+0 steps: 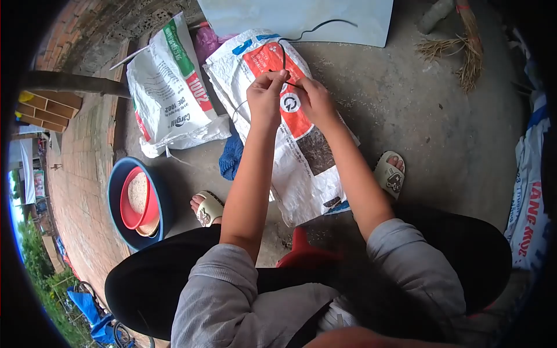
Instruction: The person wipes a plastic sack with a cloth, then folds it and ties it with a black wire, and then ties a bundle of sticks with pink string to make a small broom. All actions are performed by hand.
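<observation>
My left hand (265, 97) pinches a thin black cord (284, 57) between thumb and fingertips. Close on its right, my right hand (317, 103) is also closed on the cord, with a short stretch running between the two. One part of the cord rises past the fingers and bends off to the right; a thinner end curves out left of my left wrist. Below both hands a white woven sack (297, 124) with a red printed panel lies flat on the floor, its lower part dirty.
Another white sack (168, 87) lies at left, near a blue basin (114, 200) holding a red bowl (129, 217) of grain. A pale board (348, 35) is ahead, a straw broom (471, 49) at upper right. Blue cloth (231, 153) sits beside the printed sack.
</observation>
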